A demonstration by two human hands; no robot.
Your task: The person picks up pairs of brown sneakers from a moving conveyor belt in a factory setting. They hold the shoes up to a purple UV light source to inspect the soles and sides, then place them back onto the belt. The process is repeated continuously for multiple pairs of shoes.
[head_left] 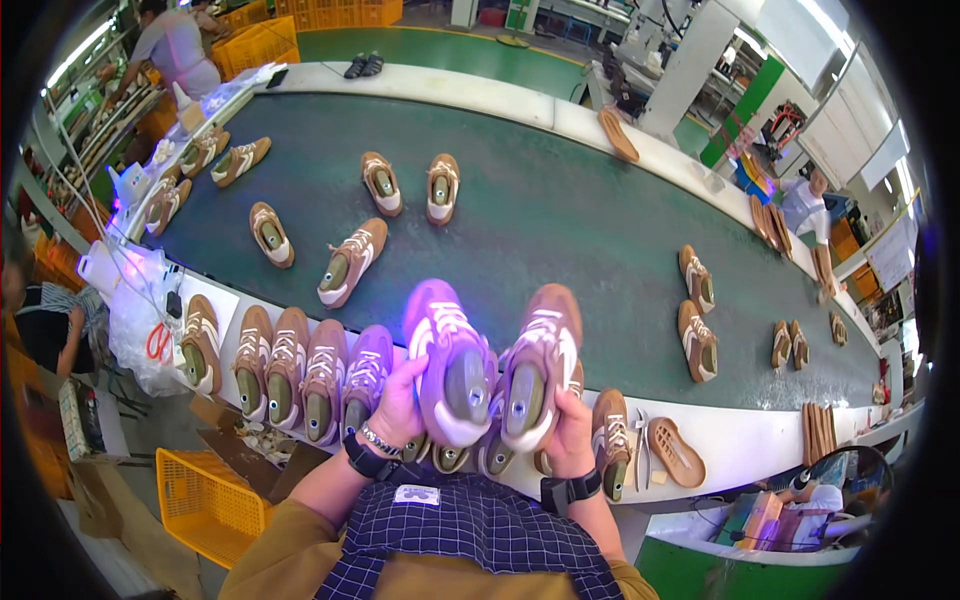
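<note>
My left hand point(398, 408) is closed around the heel side of a brown sneaker point(440, 330) with white stripes and laces. My right hand point(572, 436) grips a similar sneaker point(548, 335) by its heel. Both shoes are held side by side, toes pointing away, above the near ledge. An olive-green last point(466, 384) fills the left shoe, and another last point(521, 398) fills the right one. Purple light falls on the left shoe. Beneath and beside them, a row of lasted sneakers point(288, 365) lines the white ledge point(480, 470), some partly hidden by my hands.
A dark green conveyor belt point(540, 200) carries scattered sneakers point(357, 258). Right of my hand lie pliers point(643, 450) and a tan sole point(677, 452). Red scissors point(158, 340) rest at left by a plastic bag point(135, 300). A yellow crate point(205, 505) stands below. Other people point(805, 205) work around the belt.
</note>
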